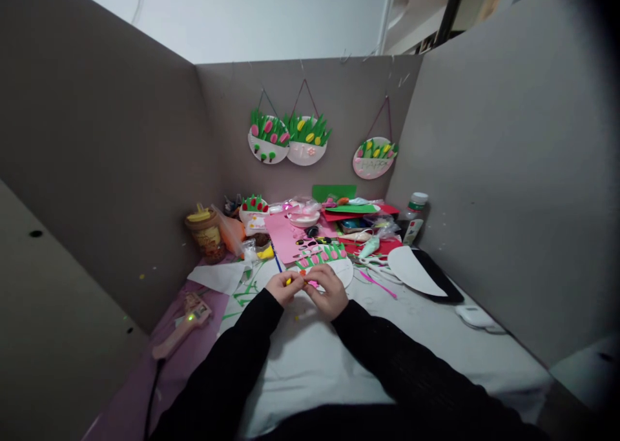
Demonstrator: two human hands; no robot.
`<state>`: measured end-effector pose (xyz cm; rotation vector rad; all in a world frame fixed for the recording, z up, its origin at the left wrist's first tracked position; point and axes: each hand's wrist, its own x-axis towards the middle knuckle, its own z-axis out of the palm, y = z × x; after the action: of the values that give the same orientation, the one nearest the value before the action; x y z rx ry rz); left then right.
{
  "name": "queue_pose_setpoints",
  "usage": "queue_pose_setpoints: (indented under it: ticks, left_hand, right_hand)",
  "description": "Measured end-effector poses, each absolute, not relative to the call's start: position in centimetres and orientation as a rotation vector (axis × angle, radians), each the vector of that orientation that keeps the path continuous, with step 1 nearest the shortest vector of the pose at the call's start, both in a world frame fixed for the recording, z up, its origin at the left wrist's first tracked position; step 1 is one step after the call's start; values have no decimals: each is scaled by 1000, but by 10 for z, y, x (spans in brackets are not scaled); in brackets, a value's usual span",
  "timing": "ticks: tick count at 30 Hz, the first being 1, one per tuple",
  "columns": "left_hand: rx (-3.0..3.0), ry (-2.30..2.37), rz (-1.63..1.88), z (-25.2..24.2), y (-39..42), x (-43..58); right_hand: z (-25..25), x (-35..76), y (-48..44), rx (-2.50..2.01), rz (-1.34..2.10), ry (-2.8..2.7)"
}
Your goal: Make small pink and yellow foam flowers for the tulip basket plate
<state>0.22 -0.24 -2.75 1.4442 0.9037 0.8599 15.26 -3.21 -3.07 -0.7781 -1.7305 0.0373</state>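
Close together over the table, my left hand [283, 288] and my right hand [330, 292] meet at the fingertips. A small yellow piece [289, 281] shows between the closed fingers of my left hand; its kind is too small to tell. My right thumb and fingers are pinched at the same spot, and what they grip is mostly hidden. Just beyond them lies a white paper plate [345, 273] with green paper leaves [334, 252] and pink tulips, partly covered by my hands.
At left lie a pink glue gun [181, 331], its light lit, and a brown cup [206, 234]. Craft scraps and pink paper [285, 237] fill the back. Scissors [378, 270], a cut white half plate [414, 270] and a bottle [414, 218] stand right. Decorated plates [307, 153] hang behind.
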Motion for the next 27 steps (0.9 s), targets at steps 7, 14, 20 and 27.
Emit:
queue_pose_setpoints:
  ticks: [7,14,20,27]
  left_hand:
    - [824,698,997,-16,-8,10]
    - [438,432,1121,-2,-9,4]
    - [299,378,1196,3,-3,-10]
    - [282,338,1262,2,0,-11]
  right_hand:
    - [-29,152,-34,-760,27,-1776]
    - [-22,124,-29,-722,-103,-1929]
    - [-31,108,-32,-662,-145,-1982]
    - [-40,109,-25,-705,-179,-1936]
